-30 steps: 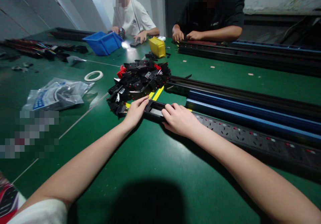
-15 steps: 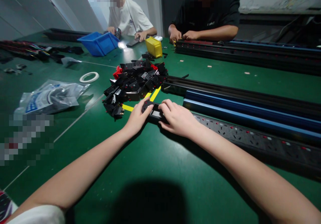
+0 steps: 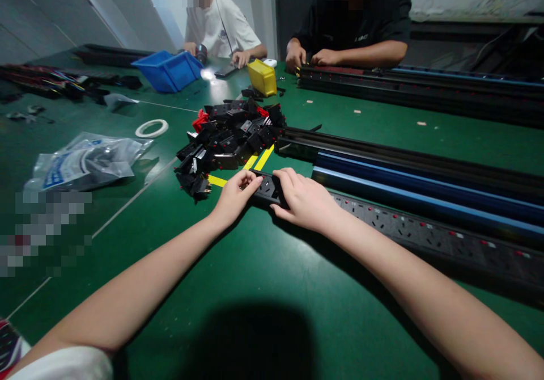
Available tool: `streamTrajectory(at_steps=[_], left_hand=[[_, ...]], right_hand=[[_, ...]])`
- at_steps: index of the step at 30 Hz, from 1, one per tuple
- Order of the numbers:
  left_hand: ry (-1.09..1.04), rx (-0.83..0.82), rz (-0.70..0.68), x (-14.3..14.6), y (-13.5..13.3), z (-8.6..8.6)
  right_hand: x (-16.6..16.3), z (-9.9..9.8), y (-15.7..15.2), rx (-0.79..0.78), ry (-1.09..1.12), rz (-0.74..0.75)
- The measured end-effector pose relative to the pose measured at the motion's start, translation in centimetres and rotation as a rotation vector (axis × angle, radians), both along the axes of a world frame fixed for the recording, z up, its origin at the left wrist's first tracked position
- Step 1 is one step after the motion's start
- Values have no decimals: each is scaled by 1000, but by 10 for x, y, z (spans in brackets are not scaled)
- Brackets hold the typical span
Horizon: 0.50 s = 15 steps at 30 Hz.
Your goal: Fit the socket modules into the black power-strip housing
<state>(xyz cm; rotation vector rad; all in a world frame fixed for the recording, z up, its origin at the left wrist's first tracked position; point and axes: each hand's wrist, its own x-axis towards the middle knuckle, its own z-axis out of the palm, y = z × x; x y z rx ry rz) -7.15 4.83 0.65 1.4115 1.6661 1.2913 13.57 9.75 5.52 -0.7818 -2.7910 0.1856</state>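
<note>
A long black power strip (image 3: pixel 408 232) with several sockets and red dots lies on the green table, running off to the right. My left hand (image 3: pixel 236 195) curls its fingers round the strip's left end. My right hand (image 3: pixel 304 198) presses down on the strip just beside it, fingers bent over a socket module (image 3: pixel 272 187) set in the end. A heap of loose black socket modules (image 3: pixel 232 136), a few red, sits just beyond my hands.
Blue and black rails (image 3: pixel 425 178) lie behind the strip. A plastic bag (image 3: pixel 85 161), tape ring (image 3: pixel 152 127), blue bin (image 3: pixel 168 71) and yellow bin (image 3: pixel 262 77) stand further off. Two people sit across the table, their hands on parts there.
The open slot at the strip's end now holds a socket module. Both hands have closed in over that end, my left moving from the end face onto the top.
</note>
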Motion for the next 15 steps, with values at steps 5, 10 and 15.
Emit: streamTrajectory(at_steps=[5, 10, 15], left_hand=[[-84, -48, -47, -4, 5, 0], [-62, -8, -27, -3, 5, 0], [-110, 28, -7, -4, 6, -2]], right_hand=[[1, 0, 1, 2, -3, 72], [3, 0, 2, 24, -29, 139], [3, 0, 3, 28, -31, 156]])
